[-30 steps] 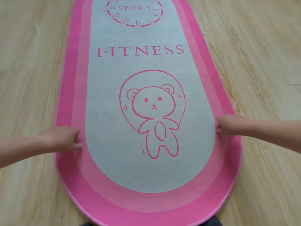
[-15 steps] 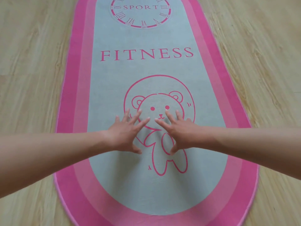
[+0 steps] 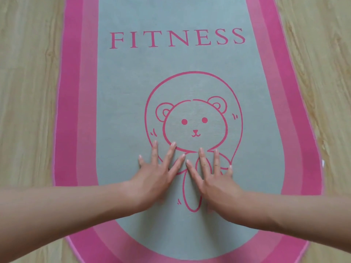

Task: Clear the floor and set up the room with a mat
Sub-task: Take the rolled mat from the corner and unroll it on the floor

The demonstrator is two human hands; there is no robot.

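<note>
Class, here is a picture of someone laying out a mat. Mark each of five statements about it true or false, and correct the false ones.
1. The left hand and right hand lie flat on the mat, fingers spread. True.
2. The left hand pinches the mat's edge. False: it lies flat, well inside the pink border.
3. The word FITNESS is printed on the mat. True.
4. The mat lies on grey carpet. False: the floor has a wood-grain look.
5. The hands cover the bear's face. False: the face shows fully, just beyond the fingertips.
</note>
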